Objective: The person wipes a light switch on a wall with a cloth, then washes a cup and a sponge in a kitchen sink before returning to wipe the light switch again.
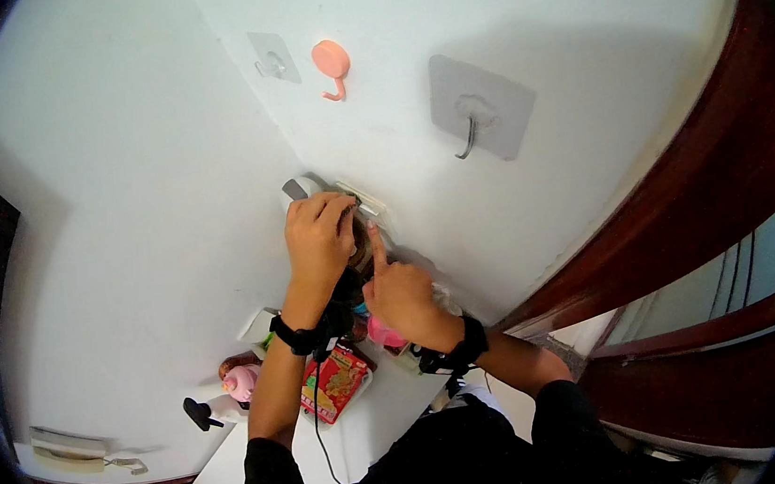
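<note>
My left hand (320, 238) is raised near the wall corner, its fingers bent and close together beside a pale wall fitting (371, 205), which looks like a switch or socket plate. Whether the fingertips hold anything small is hidden. My right hand (403, 293) is just below and to the right, index finger stretched up towards the lower end of the fitting, other fingers curled. Behind the left hand a white and grey rounded object (298, 190) shows in part. Both wrists bear black bands. Dark, partly hidden objects lie beneath the hands.
A white table (311, 455) holds a red packet (335, 383), a pink item (386, 332), a pump bottle (217, 409) and a black cable (319, 419). On the wall are a coral hook (331, 60), a clear hook (275, 59) and a grey-backed hook (483, 106). A dark wooden door (696, 209) stands right.
</note>
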`<state>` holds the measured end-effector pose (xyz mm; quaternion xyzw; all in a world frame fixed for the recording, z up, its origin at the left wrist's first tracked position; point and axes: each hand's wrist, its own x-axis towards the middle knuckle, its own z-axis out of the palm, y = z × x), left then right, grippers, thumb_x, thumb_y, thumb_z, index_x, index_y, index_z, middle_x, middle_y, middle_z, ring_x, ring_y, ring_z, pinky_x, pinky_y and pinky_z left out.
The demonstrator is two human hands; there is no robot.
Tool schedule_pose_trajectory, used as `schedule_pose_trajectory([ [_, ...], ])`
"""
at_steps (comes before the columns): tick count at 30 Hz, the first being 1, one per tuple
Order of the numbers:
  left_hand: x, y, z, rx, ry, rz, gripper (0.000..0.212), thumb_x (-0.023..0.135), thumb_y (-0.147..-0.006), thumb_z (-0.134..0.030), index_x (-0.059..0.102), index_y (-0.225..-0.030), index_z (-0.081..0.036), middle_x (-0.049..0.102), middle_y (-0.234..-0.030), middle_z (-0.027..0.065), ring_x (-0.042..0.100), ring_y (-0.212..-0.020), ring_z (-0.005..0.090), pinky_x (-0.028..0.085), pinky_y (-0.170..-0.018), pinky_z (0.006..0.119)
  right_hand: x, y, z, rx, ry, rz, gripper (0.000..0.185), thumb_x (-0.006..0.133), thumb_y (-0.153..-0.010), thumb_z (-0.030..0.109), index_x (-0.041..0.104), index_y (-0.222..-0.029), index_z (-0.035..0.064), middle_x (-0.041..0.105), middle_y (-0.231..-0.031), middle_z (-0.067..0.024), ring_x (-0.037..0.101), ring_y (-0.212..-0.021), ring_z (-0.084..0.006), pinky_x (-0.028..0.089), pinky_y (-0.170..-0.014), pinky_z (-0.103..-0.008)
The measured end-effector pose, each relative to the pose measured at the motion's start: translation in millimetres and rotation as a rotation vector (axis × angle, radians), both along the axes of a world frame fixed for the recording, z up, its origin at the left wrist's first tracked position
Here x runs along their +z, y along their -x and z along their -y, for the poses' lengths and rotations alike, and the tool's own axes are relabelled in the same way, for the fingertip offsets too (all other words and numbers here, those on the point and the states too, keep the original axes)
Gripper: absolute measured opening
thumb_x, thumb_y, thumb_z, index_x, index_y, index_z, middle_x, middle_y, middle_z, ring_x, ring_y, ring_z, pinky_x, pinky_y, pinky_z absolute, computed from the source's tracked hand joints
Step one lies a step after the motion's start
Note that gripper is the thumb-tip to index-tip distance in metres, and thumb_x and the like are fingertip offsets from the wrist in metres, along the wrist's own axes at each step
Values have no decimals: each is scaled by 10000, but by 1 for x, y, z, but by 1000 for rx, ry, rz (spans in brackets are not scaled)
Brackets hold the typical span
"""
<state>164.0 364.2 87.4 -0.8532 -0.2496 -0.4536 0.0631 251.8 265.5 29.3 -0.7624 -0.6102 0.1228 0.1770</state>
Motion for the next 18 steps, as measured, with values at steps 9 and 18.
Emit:
schedule_pose_trajectory([
  [9, -3, 1, -2, -75, -16, 2, 249, 721, -666, 32, 679, -892, -63, 677, -920, 71, 620, -836, 276, 481, -761, 375, -1, -8, 6, 23, -88, 70, 916, 627, -798, 235, 110, -1528, 35, 640, -630, -142, 634, -531, -322, 528, -510, -456],
  [18, -1, -5, 6, -147, -58, 8, 242, 682, -645, 34, 667, -873, -47, 673, -878, 67, 629, -808, 263, 463, -762, 372, -7, -6, 0, -2, -82, 144, 937, 638, -781, 225, 106, -1522, 9, 647, -632, -146, 646, -539, -317, 530, -501, -438],
])
